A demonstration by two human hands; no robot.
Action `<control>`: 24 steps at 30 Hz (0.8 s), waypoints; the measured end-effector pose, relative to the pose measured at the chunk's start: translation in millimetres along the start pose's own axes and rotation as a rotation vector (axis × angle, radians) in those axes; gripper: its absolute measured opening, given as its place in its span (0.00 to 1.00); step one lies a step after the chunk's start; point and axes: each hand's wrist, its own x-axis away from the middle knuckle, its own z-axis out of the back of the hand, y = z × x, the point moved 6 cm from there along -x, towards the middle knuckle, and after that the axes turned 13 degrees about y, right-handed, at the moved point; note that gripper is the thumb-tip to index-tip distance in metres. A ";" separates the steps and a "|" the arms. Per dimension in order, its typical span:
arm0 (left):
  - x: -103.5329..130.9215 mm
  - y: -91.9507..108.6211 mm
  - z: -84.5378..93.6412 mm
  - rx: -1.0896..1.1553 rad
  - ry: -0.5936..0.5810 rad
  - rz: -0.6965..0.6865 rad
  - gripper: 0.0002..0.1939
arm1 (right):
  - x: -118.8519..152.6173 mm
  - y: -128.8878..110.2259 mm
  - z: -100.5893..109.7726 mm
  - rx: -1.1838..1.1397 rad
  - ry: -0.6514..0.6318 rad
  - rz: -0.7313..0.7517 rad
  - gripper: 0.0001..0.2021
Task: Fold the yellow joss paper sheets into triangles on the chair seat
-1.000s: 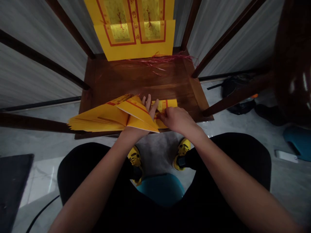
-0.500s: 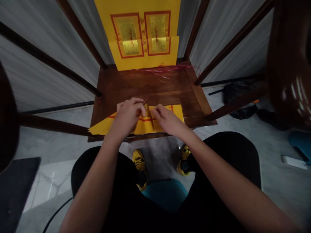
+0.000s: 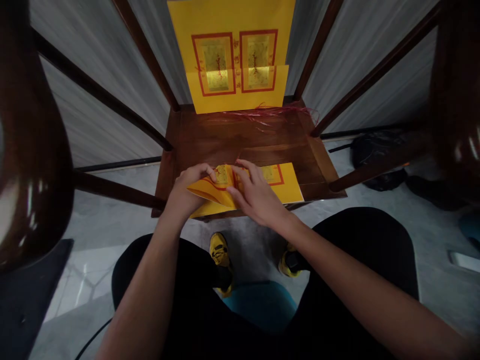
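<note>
Yellow paper [image 3: 290, 186] with red frames and gold patches lies along the front edge of a brown wooden surface [image 3: 243, 142]. Its left part is lifted and curls over towards the middle. My left hand [image 3: 188, 189] grips this raised part from the left, with its fingertips partly hidden behind the paper. My right hand [image 3: 257, 192] rests on the paper near the middle, fingers apart, its thumb and fingers touching the folded part.
A large yellow sheet [image 3: 240, 102] with two red frames stands at the back. Pink strings [image 3: 262, 114] lie before it. Dark wooden bars rise on both sides. A black bag [image 3: 377, 157] is on the floor at right.
The left part of the paper has been lifted and bent over towards the middle. My right hand has spread its fingers over the paper. The whole view has shifted slightly.
</note>
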 end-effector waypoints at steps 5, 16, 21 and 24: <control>-2.2 0.3 -0.8 0.233 -0.159 0.026 0.14 | 11.5 -9.9 -34.1 -0.080 -0.136 0.123 0.37; -3.8 -13.4 14.7 -0.058 -0.228 0.240 0.35 | 8.4 -12.0 -58.3 0.043 -0.128 0.177 0.43; 4.9 -29.7 14.7 -0.093 -0.362 0.430 0.33 | 7.1 -10.8 -58.3 0.046 -0.101 0.179 0.45; 7.3 -28.2 13.3 -0.064 -0.347 0.474 0.34 | 7.7 -11.0 -56.6 0.032 -0.094 0.201 0.46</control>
